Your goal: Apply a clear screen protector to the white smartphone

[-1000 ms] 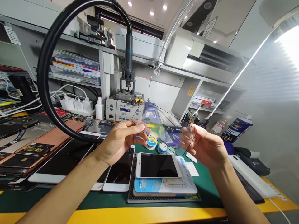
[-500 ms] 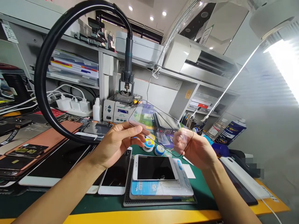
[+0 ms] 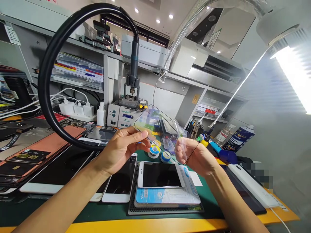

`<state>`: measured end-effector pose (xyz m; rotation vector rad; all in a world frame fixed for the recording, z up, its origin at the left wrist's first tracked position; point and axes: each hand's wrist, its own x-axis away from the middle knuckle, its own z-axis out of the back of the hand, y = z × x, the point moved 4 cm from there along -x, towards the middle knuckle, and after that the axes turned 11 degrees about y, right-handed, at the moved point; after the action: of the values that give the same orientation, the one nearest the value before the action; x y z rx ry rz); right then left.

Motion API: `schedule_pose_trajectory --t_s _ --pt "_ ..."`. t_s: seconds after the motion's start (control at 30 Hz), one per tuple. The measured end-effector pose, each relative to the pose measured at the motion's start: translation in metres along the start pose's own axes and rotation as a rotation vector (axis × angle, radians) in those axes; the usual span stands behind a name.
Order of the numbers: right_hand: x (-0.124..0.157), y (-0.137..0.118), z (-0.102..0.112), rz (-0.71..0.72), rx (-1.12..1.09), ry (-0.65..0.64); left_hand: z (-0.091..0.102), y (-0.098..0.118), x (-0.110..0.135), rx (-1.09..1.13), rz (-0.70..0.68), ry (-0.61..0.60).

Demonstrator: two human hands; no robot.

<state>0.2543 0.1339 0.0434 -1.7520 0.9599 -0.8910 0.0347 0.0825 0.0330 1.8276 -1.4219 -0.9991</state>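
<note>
A clear glass screen protector (image 3: 162, 126) with a thin dark edge is held up, tilted, above the bench. My left hand (image 3: 126, 142) pinches its left end between thumb and fingers. At the right end, my right hand (image 3: 194, 153) is closed at the corner, its curled fingers showing through the clear sheet. A glossy fold, perhaps of clear film, shows by those fingers; whether it is separate from the glass I cannot tell. Below lies a white phone (image 3: 161, 174) with a dark screen, on a blue and white box (image 3: 167, 197) over a black perforated mat (image 3: 132, 207).
Several phones and tablets lie at left, including a large white-edged tablet (image 3: 60, 171). Spools (image 3: 154, 150) stand behind the hands. A soldering station (image 3: 123, 116), a black hose (image 3: 45, 81), bottles and a spray can (image 3: 240, 137) surround the bench. A bright lamp (image 3: 291, 71) hangs at right.
My right hand has moved slightly left and its fingers have shifted at the protector's right end, where a glossy fold now shows. My left hand keeps its hold, nearly still.
</note>
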Motion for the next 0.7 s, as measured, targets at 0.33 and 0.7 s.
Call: schedule_pose_trajectory --t_s 0.33,0.7 --pt "-0.002 0.0049 -0.001 -0.015 0.097 0.052 -0.0029 0.0006 0.0026 -0.01 0.02 -0.017" --pt "-0.0056 0.0092 0.0029 -0.016 0.127 0.061 -0.0029 -0.0003 0.0029 -0.045 -0.021 -0.046"
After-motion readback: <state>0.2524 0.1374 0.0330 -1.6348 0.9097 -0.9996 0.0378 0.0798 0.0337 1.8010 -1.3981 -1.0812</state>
